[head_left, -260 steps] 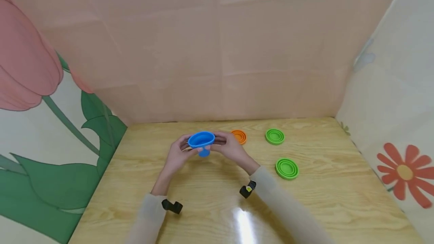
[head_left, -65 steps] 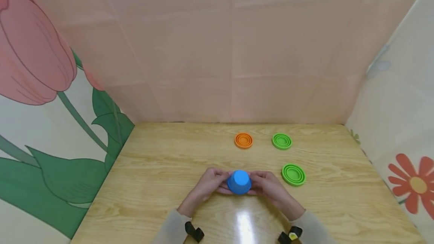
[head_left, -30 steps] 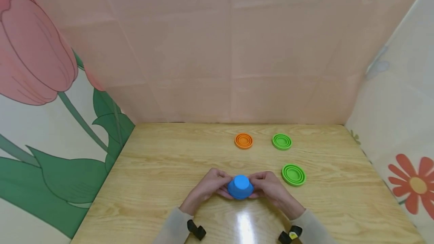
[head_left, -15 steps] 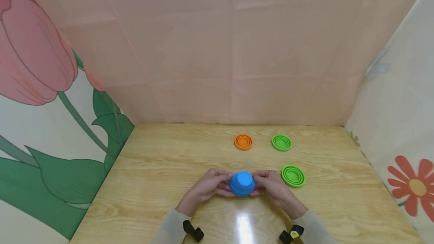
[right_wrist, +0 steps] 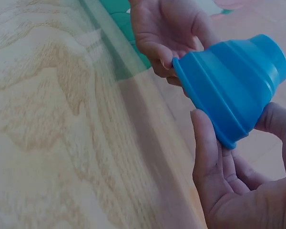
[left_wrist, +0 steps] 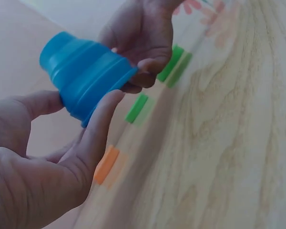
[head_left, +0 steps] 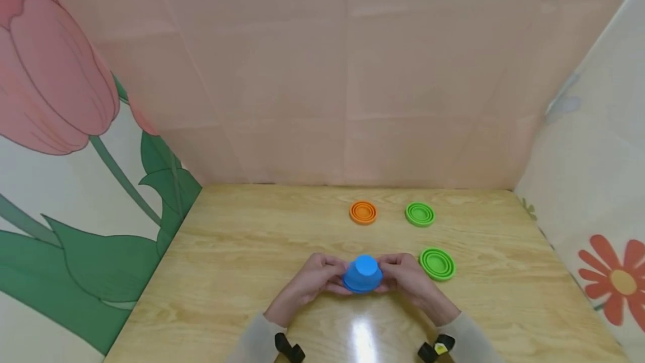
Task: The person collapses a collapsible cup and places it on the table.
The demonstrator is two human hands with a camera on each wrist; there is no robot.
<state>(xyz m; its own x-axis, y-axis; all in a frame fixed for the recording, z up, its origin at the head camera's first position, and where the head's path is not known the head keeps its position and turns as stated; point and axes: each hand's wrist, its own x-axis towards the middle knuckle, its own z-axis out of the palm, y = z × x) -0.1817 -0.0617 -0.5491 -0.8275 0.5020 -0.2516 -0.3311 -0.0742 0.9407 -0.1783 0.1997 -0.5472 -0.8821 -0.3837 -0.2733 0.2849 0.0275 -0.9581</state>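
Note:
A blue collapsible cup (head_left: 362, 275) is stretched out into a stepped cone, its narrow base up and its wide rim down, above the table. My left hand (head_left: 321, 275) grips its left side, and my right hand (head_left: 405, 276) grips its right side. In the left wrist view the cup (left_wrist: 86, 76) shows its ringed wall, with the left thumb at the rim. The right wrist view shows the cup (right_wrist: 233, 86) between both hands, the right thumb near its rim. The cup's inside is hidden.
Behind the hands on the wooden table (head_left: 242, 228) lie a flat orange collapsed cup (head_left: 363, 213) and a flat green one (head_left: 420, 214). Another green collapsed cup (head_left: 437, 264) lies close to the right hand. A pink wall covering (head_left: 342, 99) stands behind the table.
Earlier the blue cup was held rim-up, farther back and to the left; it is now base-up and nearer. Lately its base has become narrower and more stepped, with a slight shift right.

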